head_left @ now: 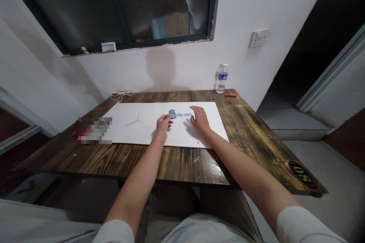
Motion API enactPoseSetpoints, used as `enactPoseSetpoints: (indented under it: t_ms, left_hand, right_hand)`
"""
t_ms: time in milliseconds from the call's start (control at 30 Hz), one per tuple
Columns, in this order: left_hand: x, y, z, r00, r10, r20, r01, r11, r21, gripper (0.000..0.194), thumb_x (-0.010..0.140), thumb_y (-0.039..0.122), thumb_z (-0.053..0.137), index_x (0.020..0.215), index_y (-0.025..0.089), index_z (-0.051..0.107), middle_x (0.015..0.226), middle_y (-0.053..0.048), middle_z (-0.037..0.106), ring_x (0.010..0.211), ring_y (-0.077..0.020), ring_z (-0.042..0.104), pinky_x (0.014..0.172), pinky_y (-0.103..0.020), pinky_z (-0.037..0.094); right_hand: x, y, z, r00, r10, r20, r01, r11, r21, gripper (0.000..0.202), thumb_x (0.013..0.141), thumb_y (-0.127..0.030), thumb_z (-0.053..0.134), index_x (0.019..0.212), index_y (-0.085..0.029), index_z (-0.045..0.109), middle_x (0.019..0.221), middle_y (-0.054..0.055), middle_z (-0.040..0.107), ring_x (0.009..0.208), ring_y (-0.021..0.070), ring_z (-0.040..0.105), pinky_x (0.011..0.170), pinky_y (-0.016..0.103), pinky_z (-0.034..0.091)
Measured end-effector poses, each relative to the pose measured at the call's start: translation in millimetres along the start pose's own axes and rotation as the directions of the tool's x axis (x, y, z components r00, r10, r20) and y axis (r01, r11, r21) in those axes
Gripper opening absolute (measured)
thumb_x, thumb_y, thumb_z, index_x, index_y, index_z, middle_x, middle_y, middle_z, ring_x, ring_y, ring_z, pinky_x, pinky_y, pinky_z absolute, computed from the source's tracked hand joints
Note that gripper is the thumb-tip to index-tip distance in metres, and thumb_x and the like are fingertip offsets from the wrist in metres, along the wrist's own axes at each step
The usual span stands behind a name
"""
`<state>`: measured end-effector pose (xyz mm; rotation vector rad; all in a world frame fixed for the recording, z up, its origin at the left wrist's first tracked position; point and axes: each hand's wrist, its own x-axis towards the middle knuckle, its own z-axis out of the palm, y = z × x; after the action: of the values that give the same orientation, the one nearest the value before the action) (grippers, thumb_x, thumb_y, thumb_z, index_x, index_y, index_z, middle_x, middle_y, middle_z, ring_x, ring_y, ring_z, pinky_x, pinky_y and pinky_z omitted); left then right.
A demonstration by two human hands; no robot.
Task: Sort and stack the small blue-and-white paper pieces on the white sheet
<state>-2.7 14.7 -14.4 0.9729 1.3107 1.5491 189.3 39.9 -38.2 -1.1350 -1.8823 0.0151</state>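
On the white board (155, 134), my left hand (163, 126) pinches a small dark piece with blue-and-white, frame-like markings (172, 113) between thumb and fingertips. Its exact kind is too small to make out. Just right of it, small blue-edged strips (179, 114) lie in a short row on the board. Another group of blue strips (187, 114) sits near the fingertips of my right hand (200, 119). That hand hovers over the board with its thumb and fingers apart and nothing visible in it. Thin dark lines or threads (137, 120) branch on the board's left part.
The board rests on a dark wooden table (196, 165). At the back right stand a water bottle (221, 79) and a red pen-like stick (230, 95). A coiled white cable (122, 94) lies at the back left. A blurred reddish item (92, 131) overlaps the board's left end.
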Motion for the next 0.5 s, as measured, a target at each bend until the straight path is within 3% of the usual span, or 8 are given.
enactPoseSetpoints:
  t_ms: [100,233,333,400,500]
  left_hand:
    - [1.9,0.8,-2.0,0.996,-0.056,-0.072,0.051,0.997,-0.064,0.035,0.056,0.042,0.077,0.077,0.019,0.062,0.062,0.001,0.060,0.052,-0.0085,0.054,0.043,-0.017,0.026]
    - [5.8,0.5,-4.3,0.986,-0.124,-0.113,0.103,0.979,-0.175,0.038,0.053,0.040,0.079,0.079,0.019,0.062,0.063,0.003,0.060,0.050,-0.0063,0.051,0.044,-0.016,0.028]
    - [8.0,-0.1,-5.1,0.984,-0.139,-0.115,0.109,0.966,-0.233,0.038,0.051,0.038,0.079,0.079,0.019,0.061,0.065,0.004,0.060,0.050,-0.0057,0.051,0.046,-0.016,0.031]
    - [8.6,-0.5,-5.2,0.984,-0.142,-0.111,0.111,0.961,-0.253,0.037,0.051,0.037,0.079,0.079,0.019,0.061,0.065,0.004,0.060,0.050,-0.0055,0.051,0.046,-0.017,0.032]
    - [9.1,-1.0,-5.3,0.984,-0.141,-0.108,0.110,0.961,-0.252,0.037,0.051,0.036,0.079,0.079,0.019,0.061,0.065,0.004,0.061,0.050,-0.0057,0.051,0.046,-0.017,0.031]
  right_hand:
    - [-1.9,7.6,5.6,0.995,0.063,0.073,-0.057,0.996,-0.075,0.055,0.084,-0.019,0.048,0.138,-0.011,0.043,0.140,0.017,0.047,0.132,0.0324,0.033,0.108,0.052,0.028]
    - [-5.5,8.0,12.0,0.955,0.088,0.281,-0.037,0.982,-0.184,0.054,0.091,-0.032,0.045,0.143,-0.018,0.038,0.149,0.013,0.040,0.141,0.0351,0.022,0.110,0.059,0.019]
    - [-6.2,4.3,11.2,0.887,0.092,0.453,0.015,0.974,-0.227,0.054,0.093,-0.038,0.042,0.143,-0.019,0.038,0.150,0.013,0.039,0.140,0.0345,0.026,0.110,0.060,0.019]
    - [-5.6,1.9,8.3,0.857,0.097,0.506,0.025,0.973,-0.230,0.054,0.094,-0.041,0.040,0.142,-0.017,0.040,0.150,0.013,0.039,0.138,0.0341,0.030,0.109,0.058,0.022]
    - [-3.9,-1.0,2.7,0.871,0.076,0.485,0.042,0.973,-0.226,0.050,0.093,-0.041,0.043,0.137,-0.017,0.047,0.145,0.013,0.045,0.133,0.0320,0.038,0.106,0.053,0.028]
